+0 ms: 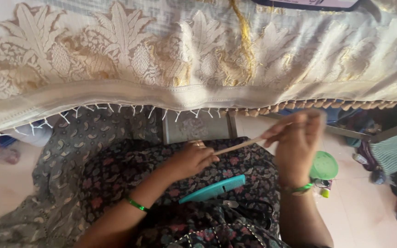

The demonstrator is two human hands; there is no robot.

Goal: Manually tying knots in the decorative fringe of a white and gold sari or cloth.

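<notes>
Fingers of the left hand (190, 158) curl loosely closed over the near end of a thin pale strand (237, 146), the hand resting on the patterned dark skirt across the person's lap. The right hand (295, 138), raised and blurred, pinches the far end of that strand between fingertips, so the strand runs taut and slanted between the two hands. Each wrist wears a green bangle. A teal comb (213, 189) lies on the lap just below the left hand, with black scissors (249, 209) beside it. A cream cloth with gold woven motifs (161, 55) hangs above, its tasselled fringe just over the hands. A green round lid (323, 165) sits on the floor by the right wrist.
</notes>
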